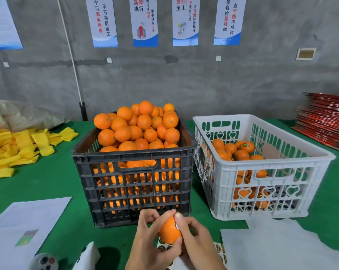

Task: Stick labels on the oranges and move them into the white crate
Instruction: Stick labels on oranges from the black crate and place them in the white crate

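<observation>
Left grip (153,248) curled round an orange (169,231) — right grip (196,240) pinching it, thumb pressing the label (177,226)

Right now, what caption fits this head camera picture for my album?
Both hands hold one round orange before a heaped black plastic crate and a partly filled white plastic crate.

Round glossy orange (169,231) held low centre, small white label (177,226) on its right side. White slotted plastic crate (262,193) at right, partly filled with labelled oranges (237,151).
</observation>
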